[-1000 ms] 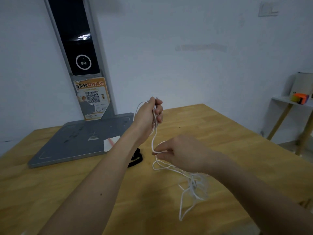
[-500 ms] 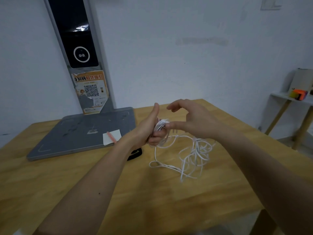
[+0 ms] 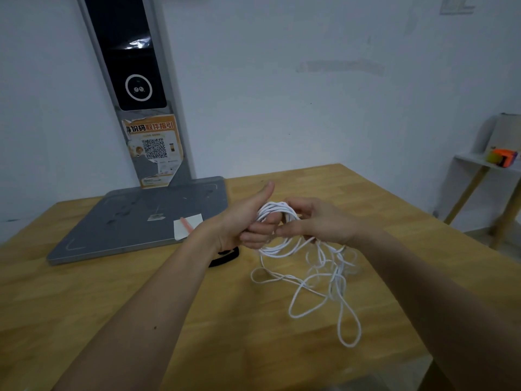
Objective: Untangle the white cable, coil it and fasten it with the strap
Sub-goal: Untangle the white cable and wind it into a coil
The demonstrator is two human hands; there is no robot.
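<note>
We count one thin white cable (image 3: 307,280), one black fabric strap (image 3: 225,256), one flat grey metal stand base (image 3: 127,227) at the wooden table's (image 3: 84,306) far left edge, one small white paper slip (image 3: 184,227) and two bare hands, left hand (image 3: 245,221) and right hand (image 3: 318,221).

More white cable (image 3: 275,213) turns, left fingers (image 3: 259,231)

Wooden table (image 3: 112,306), grey stand base (image 3: 127,221), orange QR sticker (image 3: 153,148), white side shelf (image 3: 473,162)
</note>
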